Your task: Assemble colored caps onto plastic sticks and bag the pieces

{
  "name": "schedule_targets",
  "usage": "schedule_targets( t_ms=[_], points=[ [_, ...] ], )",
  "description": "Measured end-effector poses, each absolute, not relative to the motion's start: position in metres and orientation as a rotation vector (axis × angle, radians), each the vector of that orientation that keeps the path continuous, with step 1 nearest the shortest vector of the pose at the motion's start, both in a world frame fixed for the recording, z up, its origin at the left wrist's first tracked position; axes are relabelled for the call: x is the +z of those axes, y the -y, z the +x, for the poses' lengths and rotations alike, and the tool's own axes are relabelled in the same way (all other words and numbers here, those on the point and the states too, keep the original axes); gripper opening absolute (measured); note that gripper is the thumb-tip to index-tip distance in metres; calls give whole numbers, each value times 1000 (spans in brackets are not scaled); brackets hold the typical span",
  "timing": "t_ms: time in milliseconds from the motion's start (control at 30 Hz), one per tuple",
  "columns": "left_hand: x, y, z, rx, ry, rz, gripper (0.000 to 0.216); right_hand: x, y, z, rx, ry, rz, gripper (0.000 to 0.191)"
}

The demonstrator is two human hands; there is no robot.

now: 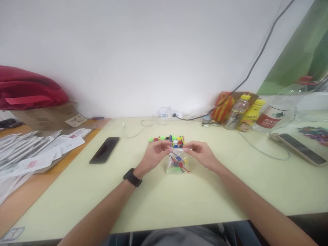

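A small clear plastic bag (177, 164) with several little coloured parts inside hangs just above the pale green table (159, 198). My left hand (156, 153), with a black watch on the wrist, pinches the bag's top edge on the left. My right hand (200, 152) pinches the same edge on the right. Both hands are closed on the bag's mouth. Just behind the hands lies a cluster of small coloured pieces (167, 139) in green, red, black, blue and yellow.
A black phone (104, 150) lies to the left, beside a stack of white packets (33, 153). Bottles (243, 114) stand at the back right, with a second phone (299, 148) and its cable. A red bag (28, 89) sits on cardboard at far left.
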State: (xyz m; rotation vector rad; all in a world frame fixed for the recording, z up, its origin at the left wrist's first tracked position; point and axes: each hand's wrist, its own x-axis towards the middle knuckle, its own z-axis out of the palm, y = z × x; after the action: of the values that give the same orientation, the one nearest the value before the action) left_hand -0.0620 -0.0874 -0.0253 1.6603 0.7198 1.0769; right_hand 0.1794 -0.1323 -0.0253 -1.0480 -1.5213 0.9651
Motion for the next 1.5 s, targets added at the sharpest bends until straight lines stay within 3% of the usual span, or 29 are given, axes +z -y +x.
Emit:
schedule_targets(
  t_ms=[400, 767, 1100, 1500],
  points=[
    [-11, 99, -56, 959, -727, 2003, 16, -14, 144, 172, 764, 1779, -1058, 20],
    [-11, 94, -66, 783, -781, 1843, 27, -6, 142, 187, 830, 1840, -1084, 29],
    [-10, 94, -66, 908, -813, 1795, 27, -2, 145, 198, 946, 1721, -1173, 45],
    [-10, 98, -61, 966, -787, 1789, 25, -6, 138, 186, 858, 1749, -1052, 31]
  ],
)
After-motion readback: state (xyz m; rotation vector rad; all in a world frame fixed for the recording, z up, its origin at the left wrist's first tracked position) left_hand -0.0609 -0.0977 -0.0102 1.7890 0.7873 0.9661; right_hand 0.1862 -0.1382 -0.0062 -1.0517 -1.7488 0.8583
